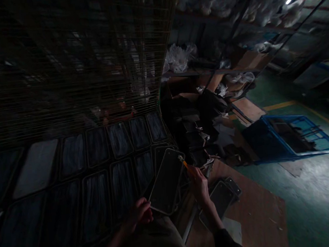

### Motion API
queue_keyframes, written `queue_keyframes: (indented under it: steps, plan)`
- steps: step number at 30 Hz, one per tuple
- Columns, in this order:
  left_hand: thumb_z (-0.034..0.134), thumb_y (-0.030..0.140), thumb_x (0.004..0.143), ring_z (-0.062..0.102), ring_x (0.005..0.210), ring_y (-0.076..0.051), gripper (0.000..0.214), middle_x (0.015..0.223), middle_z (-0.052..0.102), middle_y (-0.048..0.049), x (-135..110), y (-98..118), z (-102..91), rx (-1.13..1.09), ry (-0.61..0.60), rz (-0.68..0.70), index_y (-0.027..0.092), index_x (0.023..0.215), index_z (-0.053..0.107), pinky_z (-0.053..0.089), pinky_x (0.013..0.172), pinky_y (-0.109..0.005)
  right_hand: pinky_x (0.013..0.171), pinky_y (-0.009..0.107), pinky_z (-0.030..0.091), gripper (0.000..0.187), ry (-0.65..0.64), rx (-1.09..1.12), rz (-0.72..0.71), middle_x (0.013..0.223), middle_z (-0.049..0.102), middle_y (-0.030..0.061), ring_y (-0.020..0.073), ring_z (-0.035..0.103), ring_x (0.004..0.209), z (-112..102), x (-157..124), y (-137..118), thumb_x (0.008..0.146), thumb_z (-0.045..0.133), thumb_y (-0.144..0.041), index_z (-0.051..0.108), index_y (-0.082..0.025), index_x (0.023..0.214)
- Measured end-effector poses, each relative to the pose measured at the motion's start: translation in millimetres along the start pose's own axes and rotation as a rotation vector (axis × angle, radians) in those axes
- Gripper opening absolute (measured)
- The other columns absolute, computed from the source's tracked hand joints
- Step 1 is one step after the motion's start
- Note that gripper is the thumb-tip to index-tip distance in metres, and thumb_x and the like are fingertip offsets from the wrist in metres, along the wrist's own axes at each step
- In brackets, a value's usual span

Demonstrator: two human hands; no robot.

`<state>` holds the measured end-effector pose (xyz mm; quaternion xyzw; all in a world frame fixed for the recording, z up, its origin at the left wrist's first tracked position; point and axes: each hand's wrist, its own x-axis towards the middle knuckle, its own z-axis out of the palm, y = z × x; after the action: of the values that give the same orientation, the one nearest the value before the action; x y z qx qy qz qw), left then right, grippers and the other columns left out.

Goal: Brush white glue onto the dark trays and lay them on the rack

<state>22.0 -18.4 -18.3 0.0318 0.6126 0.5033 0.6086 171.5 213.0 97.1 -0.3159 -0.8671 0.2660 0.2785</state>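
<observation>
Cloth-covered lap (158,243) lies closest, at six o'clock, with a dark, pale-rimmed panel (168,182) just beyond. My left hand (141,211) has its grip pinched on the near-left corner; my right hand (199,185) is closed around an orange-handled brush (185,163), tip at the far-right corner. I'd steady the panel and stroke lightly, working evenly from that corner. At three o'clock, a blue crate (261,140) holds dark pieces (292,136) I cannot identify.

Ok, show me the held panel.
The panel whose left corner the left hand grips, the orange tool in the right hand at its right corner; no other is held.
</observation>
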Motion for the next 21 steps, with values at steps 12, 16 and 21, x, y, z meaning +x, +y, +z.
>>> queue_keyframes:
  steps: [12,16,21]
  plan:
    - [0.074,0.055,0.063,0.063,0.044,-0.014,0.050,0.050,0.060,0.0061,13.5,1.6,-2.6,-0.104,0.027,0.020,0.021,0.077,0.040,0.048,0.041,-0.021,0.057,0.023,0.036,0.034,-0.280,-0.549,-0.107,0.094,0.063,0.0054,0.0147,0.058,0.074,12.4,37.8,-16.7,0.095,0.039,-0.019,0.057,-0.022,0.123]
    - [0.072,0.051,0.068,0.062,0.043,-0.014,0.045,0.049,0.060,0.0055,12.9,2.6,-5.6,-0.093,0.021,0.010,0.020,0.078,0.041,0.048,0.041,-0.021,0.058,0.023,0.036,0.032,-0.364,-0.546,-0.108,0.092,0.064,0.0057,0.0147,0.058,0.074,10.2,1.1,-27.0,0.094,0.038,-0.016,0.059,-0.021,0.117]
    - [0.070,0.050,0.069,0.063,0.046,-0.014,0.042,0.051,0.061,0.0041,10.7,4.0,-9.7,-0.084,-0.007,0.031,0.019,0.079,0.043,0.048,0.043,-0.021,0.058,0.022,0.037,0.028,-0.518,-0.446,-0.104,0.085,0.062,0.0029,0.0136,0.057,0.068,7.0,-62.6,-55.1,0.096,0.038,-0.016,0.059,-0.022,0.112]
